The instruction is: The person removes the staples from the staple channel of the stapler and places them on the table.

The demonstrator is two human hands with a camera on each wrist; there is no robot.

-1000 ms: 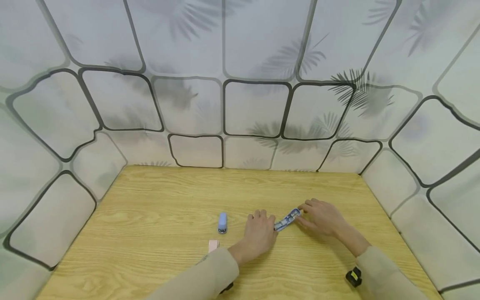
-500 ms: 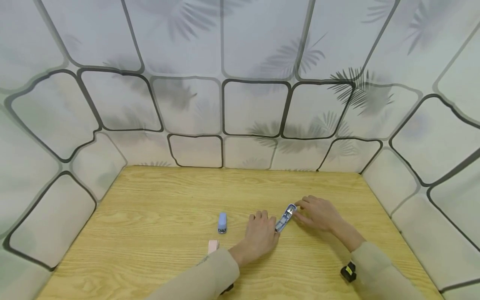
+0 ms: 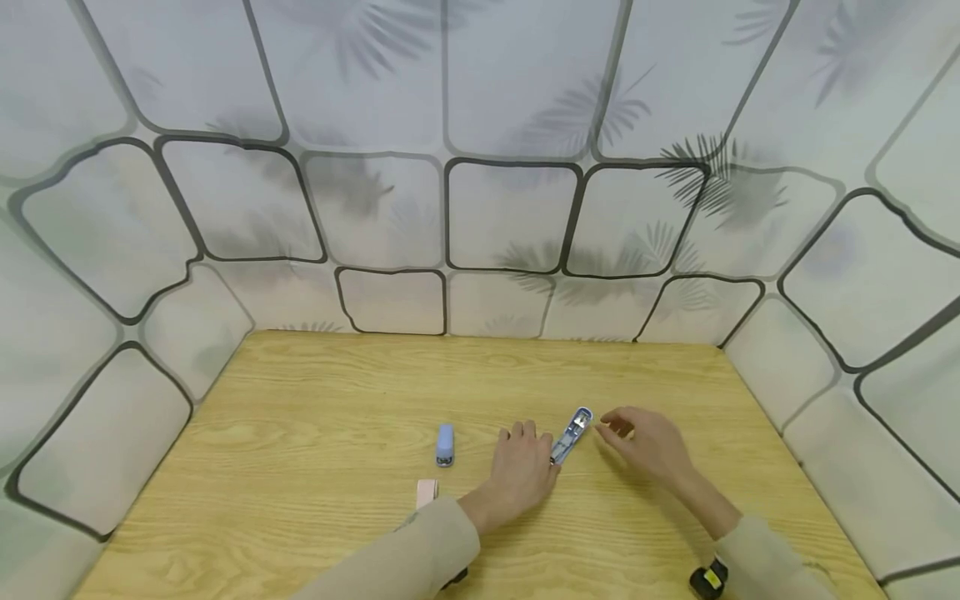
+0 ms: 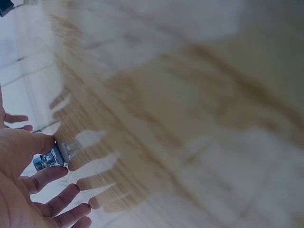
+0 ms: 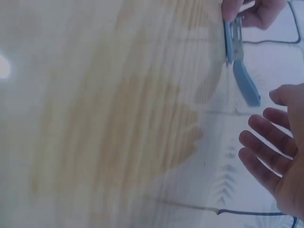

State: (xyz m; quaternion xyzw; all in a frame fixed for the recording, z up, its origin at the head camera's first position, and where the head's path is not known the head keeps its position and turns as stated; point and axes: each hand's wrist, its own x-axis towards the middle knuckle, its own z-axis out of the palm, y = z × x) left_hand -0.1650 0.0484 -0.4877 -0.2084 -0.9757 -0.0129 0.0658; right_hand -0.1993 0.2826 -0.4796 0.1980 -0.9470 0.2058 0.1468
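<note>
Wood-grain table (image 3: 322,417), pink object (image 3: 426,489) partly behind sleeve (image 3: 408,550), blue stapler (image 3: 445,445) near left hand (image 3: 516,473)

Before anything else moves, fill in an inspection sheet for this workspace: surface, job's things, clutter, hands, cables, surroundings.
Surface: wood-grain table, light yellow-brown.
Job's things: opened blue stapler, its near end in the left hand.
Clutter: second blue stapler lying left of the hands; pink item nearer the person, partly hidden by the left sleeve, identity unclear.
Left hand: holds the opened stapler.
Right hand: beside the stapler's far end, apart from it, holding nothing visible.
Cables: nothing seen.
Surroundings: pale walls at the back and both sides, with dark-outlined blocks and grey leaf patterns.
</note>
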